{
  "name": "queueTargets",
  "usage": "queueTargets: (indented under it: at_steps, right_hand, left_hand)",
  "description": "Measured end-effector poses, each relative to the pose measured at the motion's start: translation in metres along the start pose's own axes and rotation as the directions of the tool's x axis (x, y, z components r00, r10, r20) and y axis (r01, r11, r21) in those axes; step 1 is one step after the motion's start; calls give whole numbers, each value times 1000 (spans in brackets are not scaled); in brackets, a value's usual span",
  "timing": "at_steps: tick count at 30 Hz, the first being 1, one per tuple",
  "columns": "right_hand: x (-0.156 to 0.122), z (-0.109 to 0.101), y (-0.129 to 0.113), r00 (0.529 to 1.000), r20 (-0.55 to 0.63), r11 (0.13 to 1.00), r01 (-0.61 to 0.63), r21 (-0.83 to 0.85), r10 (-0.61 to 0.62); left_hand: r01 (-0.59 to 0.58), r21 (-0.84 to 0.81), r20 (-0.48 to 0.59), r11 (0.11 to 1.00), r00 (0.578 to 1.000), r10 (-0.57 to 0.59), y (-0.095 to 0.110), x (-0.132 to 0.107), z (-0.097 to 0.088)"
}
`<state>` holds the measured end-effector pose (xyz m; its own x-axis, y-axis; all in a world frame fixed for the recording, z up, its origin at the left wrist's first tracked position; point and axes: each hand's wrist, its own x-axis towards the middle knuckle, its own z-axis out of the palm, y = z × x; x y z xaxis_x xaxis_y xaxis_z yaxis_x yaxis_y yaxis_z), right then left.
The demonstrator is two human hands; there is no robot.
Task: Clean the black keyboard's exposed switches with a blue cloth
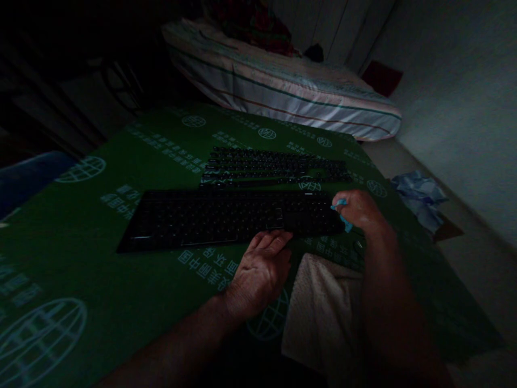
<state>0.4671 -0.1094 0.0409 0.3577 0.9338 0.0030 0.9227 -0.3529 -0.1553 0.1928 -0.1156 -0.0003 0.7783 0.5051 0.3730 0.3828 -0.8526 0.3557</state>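
Black keyboard (226, 215): The black keyboard lay at the centre of the dial, twelve o'clock being the far side, its face dotted with small pale points.
Left hand (258, 269): A bare left hand rested at five o'clock, its fingers close together and nearly straight on the keyboard's near edge; whether they gripped it could not be told.
Right hand (361, 210): At three o'clock, beside the keyboard's end, the right hand's fingers were curled closed around a small light-blue tool (347, 224), its exact kind too dark to tell.
Loose keys (258, 160): Black keys sat in rows between one and two o'clock, just beyond the keyboard, green showing between them.
Beige cloth (319, 302): The folds lay between four and five o'clock, near the right forearm.
Green counter (141, 291): Pale globes and lettering patterned the surface beneath it all.
Dim room: A bed (299, 91) with a striped side stood at one o'clock; a crumpled bluish bundle (420, 194) lay on the floor at three.
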Motion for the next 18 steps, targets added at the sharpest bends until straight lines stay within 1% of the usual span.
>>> queueTargets:
  at_steps: [4, 8, 12, 18]
  right_hand:
    - [0, 3, -2, 999, 7, 998, 48, -32, -47]
    - [0, 2, -7, 999, 18, 996, 42, -81, -41]
    - [1, 1, -13, 998, 55, 993, 30, -113, -24]
    - [2, 2, -17, 997, 58, 995, 51, -91, -46]
  left_hand:
    - [-7, -6, -8, 1000, 1000, 7, 0, 0, 0]
    - [0, -8, -6, 1000, 1000, 0, 0, 0, 0]
    - [-2, -19, -1, 1000, 1000, 2, -1, -1, 2]
    - [0, -13, -11, 1000, 1000, 0, -1, -1, 2]
